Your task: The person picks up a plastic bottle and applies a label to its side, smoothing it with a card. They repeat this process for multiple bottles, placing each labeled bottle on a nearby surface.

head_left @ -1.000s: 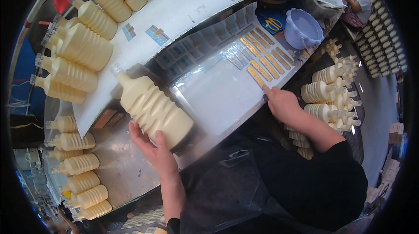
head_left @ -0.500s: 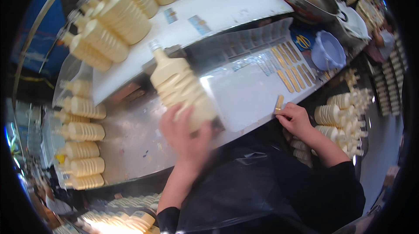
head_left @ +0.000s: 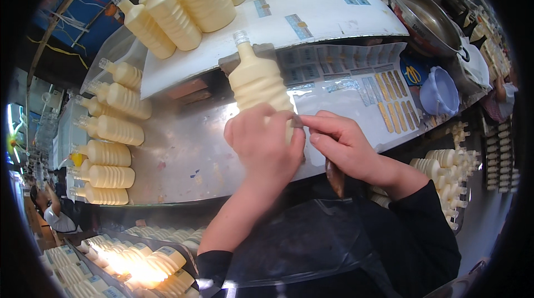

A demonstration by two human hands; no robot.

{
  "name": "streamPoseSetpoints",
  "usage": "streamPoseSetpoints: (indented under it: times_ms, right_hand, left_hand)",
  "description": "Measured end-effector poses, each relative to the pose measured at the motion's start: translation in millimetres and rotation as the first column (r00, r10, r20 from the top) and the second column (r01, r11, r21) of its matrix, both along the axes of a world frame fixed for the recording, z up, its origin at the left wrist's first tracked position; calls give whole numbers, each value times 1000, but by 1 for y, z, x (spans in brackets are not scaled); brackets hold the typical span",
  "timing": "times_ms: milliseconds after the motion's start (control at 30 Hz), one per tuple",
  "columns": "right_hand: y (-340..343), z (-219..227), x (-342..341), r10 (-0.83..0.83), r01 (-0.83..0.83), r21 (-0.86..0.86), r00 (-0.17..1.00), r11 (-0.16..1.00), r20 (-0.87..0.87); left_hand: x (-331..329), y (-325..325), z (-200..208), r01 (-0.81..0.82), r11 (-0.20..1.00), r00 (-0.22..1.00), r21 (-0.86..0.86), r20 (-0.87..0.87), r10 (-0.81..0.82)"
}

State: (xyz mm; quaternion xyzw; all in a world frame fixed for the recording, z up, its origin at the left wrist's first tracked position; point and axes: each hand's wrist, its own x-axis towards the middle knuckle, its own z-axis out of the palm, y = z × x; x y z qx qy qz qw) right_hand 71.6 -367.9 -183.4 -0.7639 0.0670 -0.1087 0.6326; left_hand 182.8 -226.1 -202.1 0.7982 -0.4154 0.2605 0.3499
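Observation:
A cream-coloured ribbed bottle (head_left: pixel 258 78) with a clear neck lies on its back on the metal worktable, neck pointing away from me. My left hand (head_left: pixel 267 145) is wrapped over its lower part, fingers closed on it. Against the bottle's lower right side, my right hand (head_left: pixel 342 142) is closed in a pinch, thumb and forefinger beside the left fingertips. From under that hand sticks the brown tapered handle of a slim tool (head_left: pixel 335 180). A small greyish piece (head_left: pixel 297 122) shows at the fingertips; whether it belongs to the tool, I cannot tell.
Gold label strips (head_left: pixel 394 112) and a clear-and-blue label sheet (head_left: pixel 339 60) lie on the right of the worktable (head_left: pixel 178 173). Several cream bottles stand on the white raised board (head_left: pixel 356 20); others line the left edge (head_left: pixel 111 153). A lilac bucket (head_left: pixel 439 91) and metal pan (head_left: pixel 425 11) are at right.
My right hand has moved left from the table's front edge to the bottle. The gold strip seen at its fingers is now out of sight. My left hand stays on the bottle.

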Motion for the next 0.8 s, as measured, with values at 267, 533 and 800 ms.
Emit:
streamPoseSetpoints:
  times_ms: [267, 533, 800]
  right_hand:
    - [-21, -19, 51, 62, -54, 162, 997, 985, -45]
    - [-42, -26, 102, -2, 42, 348, 993, 937, -115]
    - [-49, -51, 130, -100, 129, 299, 989, 946, -109]
  left_hand:
    - [28, 14, -7, 37, 927, 791, -372, -556, -255]
    - [70, 0, -20, -221, 837, 556, -500, -770, -313]
    - [86, -12, -44, -328, 811, 482, -484, -824, -297]
